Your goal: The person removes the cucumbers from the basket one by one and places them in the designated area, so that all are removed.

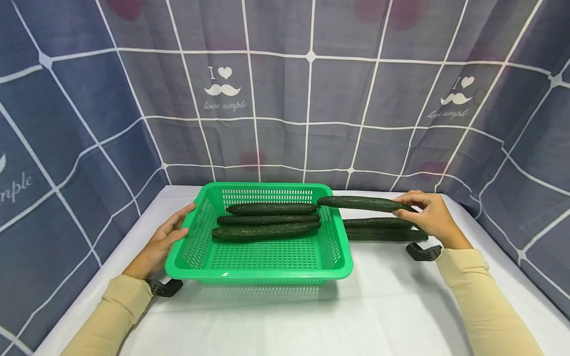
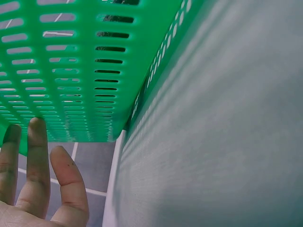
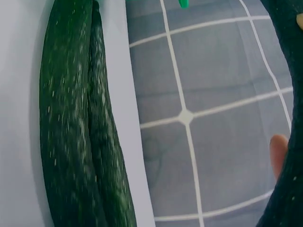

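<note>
In the head view my right hand (image 1: 423, 215) pinches a long dark green cucumber (image 1: 356, 202) near its right end. The cucumber's left tip is over the right rim of a green plastic basket (image 1: 258, 274). Three cucumbers (image 1: 267, 231) lie side by side inside the basket, toward its back. Below my right hand, two more cucumbers (image 3: 66, 113) lie together on the white surface. My left hand (image 1: 162, 244) rests against the basket's left rim. In the left wrist view, its fairly straight fingers (image 2: 37, 161) are at the slotted outer wall.
A white table (image 1: 285, 321) carries the basket and the loose cucumbers. Grey curtains (image 1: 285, 99) with white lines hang behind and along both sides. Each wrist wears a black strap device (image 1: 165, 288).
</note>
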### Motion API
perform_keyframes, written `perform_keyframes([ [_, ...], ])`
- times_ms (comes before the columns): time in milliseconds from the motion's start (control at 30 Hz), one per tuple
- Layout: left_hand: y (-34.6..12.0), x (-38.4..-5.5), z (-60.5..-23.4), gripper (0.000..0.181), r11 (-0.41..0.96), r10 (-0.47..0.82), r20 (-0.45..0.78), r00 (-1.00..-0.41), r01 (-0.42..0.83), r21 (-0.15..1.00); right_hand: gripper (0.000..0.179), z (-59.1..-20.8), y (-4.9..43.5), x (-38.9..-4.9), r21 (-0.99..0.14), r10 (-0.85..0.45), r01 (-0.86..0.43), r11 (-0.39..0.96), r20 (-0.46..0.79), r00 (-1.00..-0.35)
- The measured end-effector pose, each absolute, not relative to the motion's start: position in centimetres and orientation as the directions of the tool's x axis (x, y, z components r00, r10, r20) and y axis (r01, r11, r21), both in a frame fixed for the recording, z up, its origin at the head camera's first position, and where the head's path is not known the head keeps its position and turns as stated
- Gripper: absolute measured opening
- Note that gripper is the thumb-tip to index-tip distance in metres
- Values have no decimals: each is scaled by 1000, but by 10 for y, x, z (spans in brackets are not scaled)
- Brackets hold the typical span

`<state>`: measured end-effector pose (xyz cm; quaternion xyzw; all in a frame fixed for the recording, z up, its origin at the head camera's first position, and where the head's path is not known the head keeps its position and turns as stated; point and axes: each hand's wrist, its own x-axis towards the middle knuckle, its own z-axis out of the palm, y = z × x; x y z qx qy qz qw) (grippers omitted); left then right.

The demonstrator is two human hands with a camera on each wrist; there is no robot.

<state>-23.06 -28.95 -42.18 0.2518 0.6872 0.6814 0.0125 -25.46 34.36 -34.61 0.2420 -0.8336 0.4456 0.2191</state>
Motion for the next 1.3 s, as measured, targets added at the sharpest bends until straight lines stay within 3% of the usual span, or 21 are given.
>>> perform_keyframes([
  [367,-290,-231,-420,58,-189,395,383,-835,334,923,26,-352,378,-240,-688,-172,-513,513,503,-847],
  [933,-290,-232,-420,57,-202,407,372,-834,314,928,27,-366,416,-226,-709,-224,-466,529,413,-883],
  [1300,-291,-231,-421,57,-164,389,360,-848,321,933,30,-385,411,-234,-692,-293,-516,505,424,-857],
])
